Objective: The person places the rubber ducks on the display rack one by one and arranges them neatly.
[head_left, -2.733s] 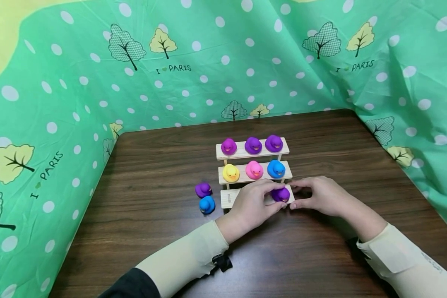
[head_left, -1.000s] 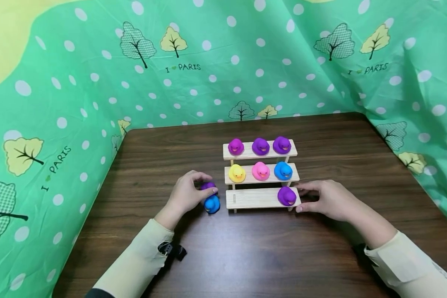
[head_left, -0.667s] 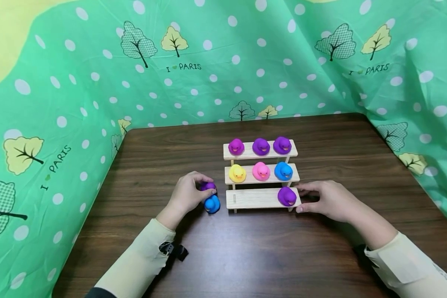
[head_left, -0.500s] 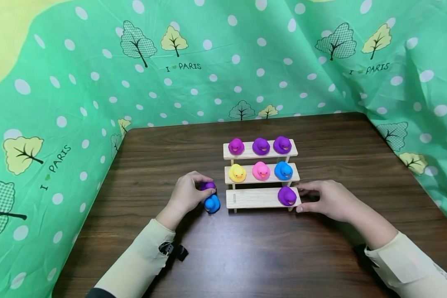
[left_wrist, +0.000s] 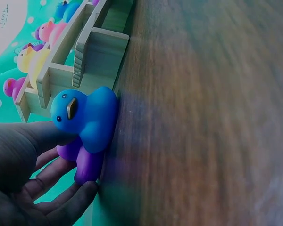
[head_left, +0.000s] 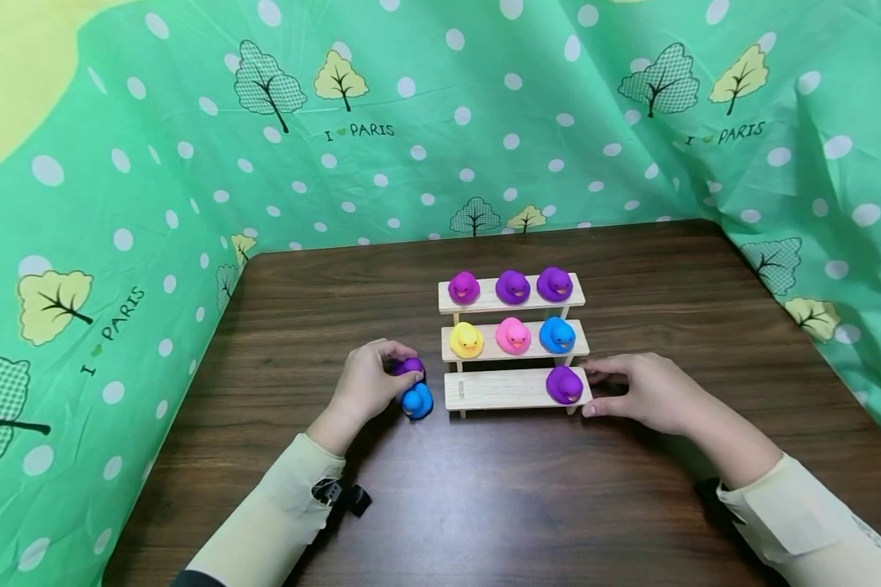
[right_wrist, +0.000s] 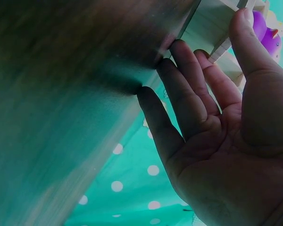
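Observation:
My left hand [head_left: 367, 381] pinches a purple rubber duck [head_left: 409, 366] on the table, left of the rack. In the left wrist view, a blue rubber duck [left_wrist: 100, 120] stands right against it and partly hides it. My right hand [head_left: 652, 395] rests at the right end of the three-tier wooden rack [head_left: 495, 391]. Its fingers are nearly straight, the thumb by the front corner of the lowest tier and other fingertips [right_wrist: 146, 94] near the tabletop. Another purple rubber duck [head_left: 564, 385] sits on the right of that lowest tier, close to the thumb.
On the middle tier sit a yellow duck [head_left: 466, 340], a pink duck [head_left: 513, 335] and a blue duck [head_left: 557, 335]. The top tier bears a magenta duck [head_left: 464, 288] and two purple ducks. A green dotted cloth [head_left: 426, 106] hangs behind the dark wooden table [head_left: 529, 505].
My left hand has left the purple duck on the lowest tier and moved left to the other purple duck. Over the last second both hands stay nearly still.

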`<state>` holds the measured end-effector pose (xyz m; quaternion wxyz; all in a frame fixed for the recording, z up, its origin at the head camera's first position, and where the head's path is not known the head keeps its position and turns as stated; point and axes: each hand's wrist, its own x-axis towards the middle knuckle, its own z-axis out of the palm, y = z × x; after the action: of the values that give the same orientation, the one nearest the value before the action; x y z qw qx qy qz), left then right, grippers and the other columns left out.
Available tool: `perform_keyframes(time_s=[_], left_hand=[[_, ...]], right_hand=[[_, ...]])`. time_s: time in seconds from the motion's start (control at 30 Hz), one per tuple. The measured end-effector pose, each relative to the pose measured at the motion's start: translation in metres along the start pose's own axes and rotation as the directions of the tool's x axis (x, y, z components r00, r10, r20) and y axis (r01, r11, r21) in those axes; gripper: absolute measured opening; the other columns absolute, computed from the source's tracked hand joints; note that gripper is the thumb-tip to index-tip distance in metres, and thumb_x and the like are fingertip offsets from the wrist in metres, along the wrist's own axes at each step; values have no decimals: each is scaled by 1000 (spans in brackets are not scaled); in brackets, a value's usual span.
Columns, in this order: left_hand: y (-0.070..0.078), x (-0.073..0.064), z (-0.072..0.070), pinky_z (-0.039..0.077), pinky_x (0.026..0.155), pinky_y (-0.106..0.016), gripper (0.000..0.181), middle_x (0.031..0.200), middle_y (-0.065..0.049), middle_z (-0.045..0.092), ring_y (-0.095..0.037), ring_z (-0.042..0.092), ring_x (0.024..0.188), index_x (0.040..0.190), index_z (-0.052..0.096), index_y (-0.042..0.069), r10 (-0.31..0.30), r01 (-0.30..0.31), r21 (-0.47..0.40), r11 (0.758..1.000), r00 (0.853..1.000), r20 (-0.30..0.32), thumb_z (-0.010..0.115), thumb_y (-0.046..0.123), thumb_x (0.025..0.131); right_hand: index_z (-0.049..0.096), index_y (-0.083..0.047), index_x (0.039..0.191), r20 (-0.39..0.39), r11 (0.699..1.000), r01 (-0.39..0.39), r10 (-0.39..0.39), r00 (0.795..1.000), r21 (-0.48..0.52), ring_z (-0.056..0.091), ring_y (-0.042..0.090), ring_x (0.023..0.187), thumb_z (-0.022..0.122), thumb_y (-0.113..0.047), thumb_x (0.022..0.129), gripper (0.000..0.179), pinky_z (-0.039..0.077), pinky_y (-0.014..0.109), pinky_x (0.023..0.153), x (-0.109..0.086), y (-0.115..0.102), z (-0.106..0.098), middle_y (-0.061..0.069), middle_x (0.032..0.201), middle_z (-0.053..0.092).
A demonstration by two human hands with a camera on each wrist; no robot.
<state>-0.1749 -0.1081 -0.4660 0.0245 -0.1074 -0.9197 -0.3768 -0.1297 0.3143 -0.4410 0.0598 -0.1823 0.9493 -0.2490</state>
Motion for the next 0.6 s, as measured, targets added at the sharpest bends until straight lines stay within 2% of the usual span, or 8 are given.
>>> perform_keyframes(time_s=[0.27,0.6], left_hand=[[-1,0,1,58,86,-37,22,98,6,73,-17,68,95,101,82,18,9,-9,-4,1000,1000,-11,93,22,82],[-2,-1,-1,57,89,-40,21,99,4,74,-19,69,97,102,84,15,37,-38,-40,998,999,-27,91,17,83]], right_hand=[[73,-11,132,-3,1000,5,-5,1000,8,72,26,108,86,-60,78,74,55,57,94,0,1,0,-6,106,78],[73,-11,132,2,1000,-3,3,1000,25,71,27,110,88,-54,79,70,54,58,96,0,1,0,-8,105,77]])
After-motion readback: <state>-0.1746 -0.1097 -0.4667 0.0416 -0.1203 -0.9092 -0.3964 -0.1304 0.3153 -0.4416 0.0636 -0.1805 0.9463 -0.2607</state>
